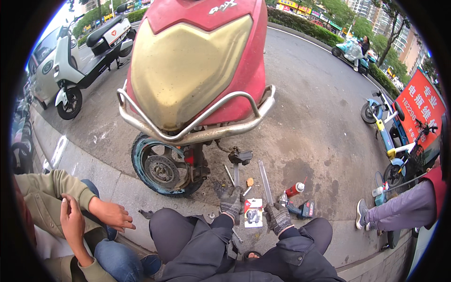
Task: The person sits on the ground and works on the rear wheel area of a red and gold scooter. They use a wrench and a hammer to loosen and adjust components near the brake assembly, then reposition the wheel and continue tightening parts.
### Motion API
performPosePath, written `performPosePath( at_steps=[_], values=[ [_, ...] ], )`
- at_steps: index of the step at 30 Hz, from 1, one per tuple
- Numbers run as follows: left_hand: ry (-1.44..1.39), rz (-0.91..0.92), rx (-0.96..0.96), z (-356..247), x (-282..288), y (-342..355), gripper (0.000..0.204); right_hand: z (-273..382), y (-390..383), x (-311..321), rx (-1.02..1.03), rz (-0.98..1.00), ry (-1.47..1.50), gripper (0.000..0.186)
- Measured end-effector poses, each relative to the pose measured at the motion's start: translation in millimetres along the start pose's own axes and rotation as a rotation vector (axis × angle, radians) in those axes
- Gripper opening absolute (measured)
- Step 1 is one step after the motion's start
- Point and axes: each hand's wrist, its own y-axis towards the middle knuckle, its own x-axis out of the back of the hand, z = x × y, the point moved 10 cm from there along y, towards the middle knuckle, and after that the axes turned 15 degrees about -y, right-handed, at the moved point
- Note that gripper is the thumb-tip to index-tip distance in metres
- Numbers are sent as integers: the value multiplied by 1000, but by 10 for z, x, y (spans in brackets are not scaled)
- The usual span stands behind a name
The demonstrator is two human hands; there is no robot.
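Your left hand clenches a tool; your right hand grasps a bar. Either may slip against the wheel.

We count two gloved hands, the left hand and the right hand. We see one red scooter with one bare wheel, one white scooter, one red spray can, one small packet, one long metal bar, and two bare hands of a person sitting beside us.
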Motion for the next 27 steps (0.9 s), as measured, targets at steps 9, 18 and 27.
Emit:
performPosePath(
  at_steps=[9, 18, 27],
  values=[
    [-16, 50, 112, -19, -139, -323, 20, -271, -21, -206, -31, 81, -23, 37],
    [-3, 49, 108, -90, -175, -525, 20, -416, 78, -89, 148, -50, -163, 34],
    [18, 48, 80, -97, -177, -527, 21, -206, -104, 98, 240, -153, -433, 42]
  ],
)
